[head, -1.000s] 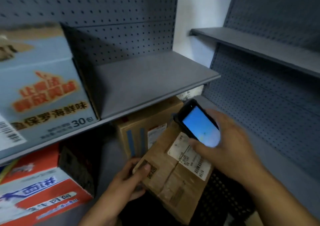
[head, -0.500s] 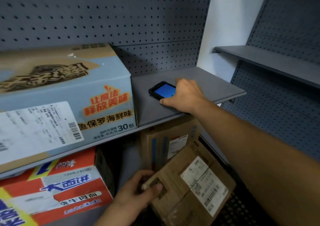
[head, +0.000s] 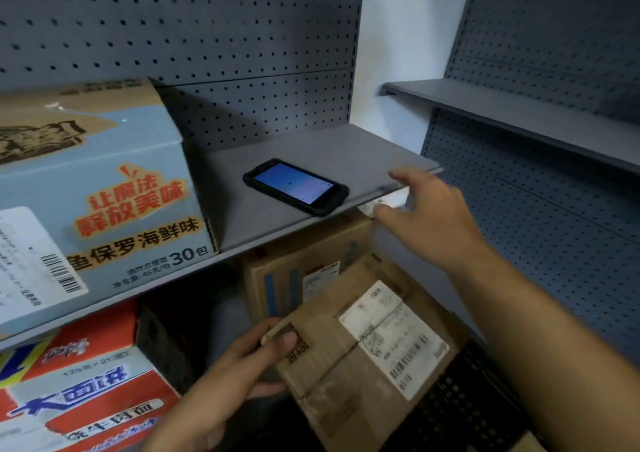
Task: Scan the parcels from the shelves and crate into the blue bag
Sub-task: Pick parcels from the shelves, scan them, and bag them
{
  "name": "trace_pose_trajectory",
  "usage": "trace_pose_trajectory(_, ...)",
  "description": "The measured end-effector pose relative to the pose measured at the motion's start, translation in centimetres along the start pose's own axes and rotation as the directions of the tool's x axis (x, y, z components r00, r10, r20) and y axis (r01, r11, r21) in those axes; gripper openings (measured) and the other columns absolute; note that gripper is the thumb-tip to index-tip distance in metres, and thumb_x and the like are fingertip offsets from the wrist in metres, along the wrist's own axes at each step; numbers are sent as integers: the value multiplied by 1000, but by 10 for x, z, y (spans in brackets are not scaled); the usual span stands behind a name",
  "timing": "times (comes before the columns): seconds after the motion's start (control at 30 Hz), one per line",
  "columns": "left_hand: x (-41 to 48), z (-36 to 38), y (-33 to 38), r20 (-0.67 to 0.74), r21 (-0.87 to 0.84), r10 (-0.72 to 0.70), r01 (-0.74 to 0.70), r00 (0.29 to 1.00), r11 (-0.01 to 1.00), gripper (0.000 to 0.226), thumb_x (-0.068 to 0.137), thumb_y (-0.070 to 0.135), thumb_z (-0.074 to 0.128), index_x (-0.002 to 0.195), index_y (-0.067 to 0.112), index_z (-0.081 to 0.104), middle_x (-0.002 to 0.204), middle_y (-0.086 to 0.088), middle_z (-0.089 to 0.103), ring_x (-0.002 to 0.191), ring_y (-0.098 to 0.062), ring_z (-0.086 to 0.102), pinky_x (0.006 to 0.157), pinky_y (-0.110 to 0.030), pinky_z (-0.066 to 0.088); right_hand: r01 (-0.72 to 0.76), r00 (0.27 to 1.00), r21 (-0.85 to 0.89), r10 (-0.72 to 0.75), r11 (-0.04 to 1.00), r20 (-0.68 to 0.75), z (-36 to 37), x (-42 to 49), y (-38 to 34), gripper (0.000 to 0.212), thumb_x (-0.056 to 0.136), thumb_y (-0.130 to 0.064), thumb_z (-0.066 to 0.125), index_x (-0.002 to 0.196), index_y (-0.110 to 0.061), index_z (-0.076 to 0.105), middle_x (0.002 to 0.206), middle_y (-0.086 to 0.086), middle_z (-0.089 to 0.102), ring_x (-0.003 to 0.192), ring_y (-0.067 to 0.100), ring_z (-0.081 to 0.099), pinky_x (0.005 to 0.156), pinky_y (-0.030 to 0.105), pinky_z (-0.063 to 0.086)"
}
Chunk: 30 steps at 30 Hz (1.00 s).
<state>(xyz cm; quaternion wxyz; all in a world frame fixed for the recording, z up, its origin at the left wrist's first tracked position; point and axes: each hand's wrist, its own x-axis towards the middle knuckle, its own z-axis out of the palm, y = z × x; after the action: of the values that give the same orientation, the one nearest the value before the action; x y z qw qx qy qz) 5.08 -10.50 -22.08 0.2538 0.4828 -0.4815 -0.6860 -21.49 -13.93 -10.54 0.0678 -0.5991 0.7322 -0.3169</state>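
My left hand (head: 239,375) grips the near left corner of a brown cardboard parcel (head: 349,358) with a white shipping label, held tilted below the shelf. The black handheld scanner (head: 296,187), its blue screen lit, lies flat on the grey shelf (head: 363,155). My right hand (head: 426,216) hovers just right of the scanner at the shelf's front edge, fingers loose and holding nothing. A second brown parcel (head: 294,271) with blue stripes stands under the shelf behind the held one. The blue bag is out of view.
A large light-blue carton (head: 104,202) fills the shelf's left part. A red and white carton (head: 79,392) sits below it. A black mesh crate (head: 460,413) lies under the held parcel. Another grey shelf (head: 519,116) juts out at the right.
My right hand carried the scanner from over the parcel's label up to the shelf, set it down, let go and drew back to the right. The left hand kept hold of the parcel.
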Motion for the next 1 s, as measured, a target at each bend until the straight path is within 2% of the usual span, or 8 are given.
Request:
trace_pose_trajectory(0.13, 17, 13, 3, 14, -126, -56, 57, 998, 990, 50, 76, 45, 67, 123, 26, 69, 114, -8, 77, 110, -26, 72, 94, -52, 56, -231, 968, 157, 210, 960, 139, -26, -64, 75, 58, 83, -49, 70, 136, -29, 57, 131, -11, 61, 119, 9, 56, 103, 35, 45)
trace_pose_trajectory(0.23, 28, 30, 5, 30, -168, -48, 52, 998, 984, 47, 79, 45, 61, 123, 27, 66, 112, -10, 77, 111, -32, 71, 87, -56, 58, -339, 935, 303, 284, 891, 212, -28, -106, 105, 51, 80, -56, 67, 123, -30, 66, 116, -16, 68, 108, 0, 62, 95, 24, 46)
trace_pose_trajectory(0.3, 34, 46, 6, 45, -165, -14, 22, 999, 986, 43, 84, 46, 58, 122, 27, 67, 112, -8, 78, 109, -30, 72, 82, -52, 59, -388, 919, 370, 322, 844, 229, -26, -126, 115, 38, 83, -54, 67, 114, -33, 69, 106, -16, 73, 102, 2, 67, 93, 28, 49)
trace_pose_trajectory(0.43, 38, 85, 9, 37, -183, 122, -113, 992, 977, 32, 92, 39, 57, 118, 24, 70, 110, -6, 78, 98, -22, 76, 83, -45, 56, -394, 916, 437, 386, 808, 112, -29, -151, 122, 22, 89, -39, 67, 109, -33, 68, 98, -18, 74, 91, 0, 69, 80, 26, 51)
trace_pose_trajectory(0.57, 37, 118, 9, -224, -255, 266, -319, 938, 913, 53, 76, 41, 82, 125, 29, 64, 130, -9, 67, 122, -31, 65, 107, -57, 48, -423, 875, 556, 482, 715, 45, -52, -162, 117, 23, 88, -44, 65, 108, -33, 70, 97, -19, 74, 90, -1, 69, 80, 28, 53)
trace_pose_trajectory(0.67, 22, 145, 29, -234, -181, 389, -433, 891, 883, 27, 89, 32, 64, 116, 35, 69, 124, -3, 69, 120, -25, 64, 108, -59, 46, -407, 860, 606, 511, 684, 0, -82, -166, 107, 33, 84, -51, 64, 110, -31, 71, 100, -13, 75, 92, 3, 70, 88, 41, 56)
trace_pose_trajectory(0.83, -33, 173, 117, 30, 26, 565, -566, 824, 824, 44, 91, 52, 48, 133, 44, 58, 130, 13, 68, 119, -11, 65, 95, -45, 52, -377, 837, 664, 544, 645, -53, -167, -159, 68, 39, 81, -52, 63, 111, -29, 71, 103, -10, 75, 94, 9, 71, 90, 48, 56)
trace_pose_trajectory(1.0, -91, 187, 221, 132, 211, 586, -600, 800, 772, 59, 82, 59, 52, 137, 38, 53, 125, 25, 66, 116, 5, 62, 82, -7, 49, -367, 826, 660, 556, 655, -92, -265, -144, 7, 37, 82, -49, 64, 112, -29, 71, 104, -10, 75, 97, 9, 70, 91, 49, 55)
